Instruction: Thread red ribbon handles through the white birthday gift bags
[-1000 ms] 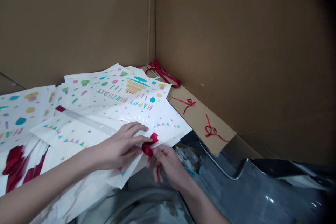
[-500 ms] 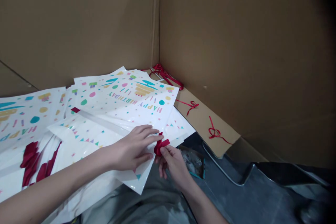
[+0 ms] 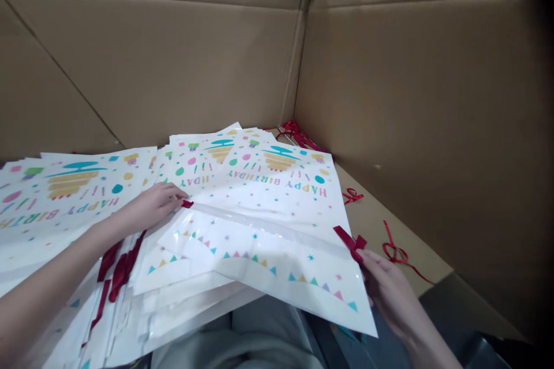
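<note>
A white plastic gift bag (image 3: 264, 259) printed with coloured bunting lies across my lap, a glossy strip running along its top edge. My left hand (image 3: 149, 207) pinches that strip's left end, beside a short red ribbon end (image 3: 186, 203). My right hand (image 3: 387, 291) holds the bag's right corner, where a dark red ribbon (image 3: 350, 244) sticks out between my fingers. Under and behind the bag lies a fanned stack of white "Happy Birthday" bags (image 3: 259, 176), with red ribbons (image 3: 119, 268) hanging from several of them.
Tall cardboard walls (image 3: 173, 63) meet in a corner ahead. Loose red ribbon bows (image 3: 396, 252) lie on a cardboard sheet (image 3: 389, 230) to the right, and a red ribbon bundle (image 3: 294, 131) sits in the corner. My grey-clothed lap (image 3: 268, 328) is below the bags.
My hands have moved apart, left hand leftward and right hand rightward, stretching the bag's top edge flat. The ribbon, bunched between them earlier, now shows at both ends. The view has tilted upward.
</note>
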Tool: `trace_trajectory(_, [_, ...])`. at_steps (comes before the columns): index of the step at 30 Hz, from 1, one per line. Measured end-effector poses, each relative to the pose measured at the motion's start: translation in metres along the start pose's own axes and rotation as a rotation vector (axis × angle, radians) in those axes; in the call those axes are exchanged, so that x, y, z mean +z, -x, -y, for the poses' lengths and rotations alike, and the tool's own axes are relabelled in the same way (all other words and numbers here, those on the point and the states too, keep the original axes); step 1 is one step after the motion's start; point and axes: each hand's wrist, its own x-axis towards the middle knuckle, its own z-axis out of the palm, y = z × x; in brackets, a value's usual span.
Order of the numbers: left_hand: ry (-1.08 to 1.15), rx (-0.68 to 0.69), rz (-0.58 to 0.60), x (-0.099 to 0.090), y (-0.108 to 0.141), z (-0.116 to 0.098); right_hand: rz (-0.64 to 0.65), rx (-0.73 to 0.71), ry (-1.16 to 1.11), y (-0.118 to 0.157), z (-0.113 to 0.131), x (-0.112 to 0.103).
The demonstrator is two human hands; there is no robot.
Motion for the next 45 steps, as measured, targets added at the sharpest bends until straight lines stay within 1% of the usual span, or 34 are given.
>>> trace_trajectory(1, [0.021, -0.016, 0.030, 0.001, 0.004, 0.012, -0.009, 0.012, -0.011, -0.004, 0.002, -0.005])
trace_trajectory(2, [0.044, -0.025, 0.050, 0.003, 0.007, 0.019, 0.002, 0.030, -0.032, -0.008, 0.003, -0.007])
trace_trajectory(3, [0.065, -0.035, 0.048, 0.005, 0.009, 0.021, 0.024, 0.055, -0.055, -0.010, 0.003, -0.008])
trace_trajectory(5, [0.089, -0.052, 0.022, 0.009, 0.010, 0.017, 0.076, 0.090, -0.084, -0.012, 0.001, -0.004])
trace_trajectory(7, [0.099, -0.048, 0.016, 0.011, 0.006, 0.010, 0.086, 0.093, -0.084, -0.011, -0.002, 0.002])
trace_trajectory(10, [0.113, -0.041, 0.057, 0.010, -0.005, 0.008, 0.035, 0.083, -0.071, -0.009, -0.003, 0.012])
trace_trajectory(13, [0.121, -0.034, 0.077, 0.009, -0.015, 0.014, -0.010, 0.081, -0.088, -0.010, 0.001, 0.015])
trace_trajectory(15, [0.119, -0.028, 0.076, 0.009, -0.017, 0.018, -0.042, 0.071, -0.109, -0.012, 0.003, 0.013])
trace_trajectory(16, [0.117, -0.031, 0.076, 0.009, -0.016, 0.019, -0.038, 0.078, -0.119, -0.013, 0.003, 0.012])
trace_trajectory(19, [0.113, -0.032, 0.042, 0.007, -0.011, 0.014, 0.029, 0.120, -0.156, -0.018, 0.003, 0.006])
trace_trajectory(22, [0.126, 0.041, 0.009, 0.005, -0.004, 0.005, 0.062, 0.129, -0.163, -0.025, 0.001, 0.001])
trace_trajectory(24, [0.134, 0.096, 0.029, 0.006, -0.002, 0.001, 0.064, 0.118, -0.134, -0.029, 0.000, -0.001])
trace_trajectory(26, [0.136, 0.119, 0.042, 0.008, -0.003, 0.000, 0.061, 0.107, -0.100, -0.031, 0.000, -0.001])
trace_trajectory(28, [0.135, 0.121, 0.032, 0.009, -0.005, 0.001, 0.066, 0.124, -0.075, -0.030, 0.002, 0.002])
trace_trajectory(31, [0.123, 0.112, 0.038, 0.010, -0.009, 0.002, 0.040, 0.130, -0.022, -0.027, 0.005, 0.007])
trace_trajectory(33, [0.107, 0.081, 0.042, 0.009, -0.011, 0.000, 0.029, 0.115, 0.019, -0.026, 0.007, 0.009])
trace_trajectory(36, [0.086, 0.020, 0.033, 0.007, -0.012, -0.004, 0.048, 0.111, 0.050, -0.027, 0.008, 0.009])
trace_trajectory(38, [0.080, 0.035, 0.019, 0.006, -0.013, -0.007, 0.056, 0.112, 0.061, -0.029, 0.007, 0.008])
trace_trajectory(40, [0.071, 0.096, 0.007, 0.005, -0.014, -0.009, 0.068, 0.116, 0.063, -0.031, 0.004, 0.006])
trace_trajectory(43, [0.041, 0.153, 0.041, 0.002, -0.016, -0.009, 0.005, 0.111, 0.051, -0.035, 0.000, 0.001])
trace_trajectory(45, [0.057, 0.118, 0.106, -0.002, -0.018, -0.009, -0.063, 0.099, 0.027, -0.038, -0.002, -0.002])
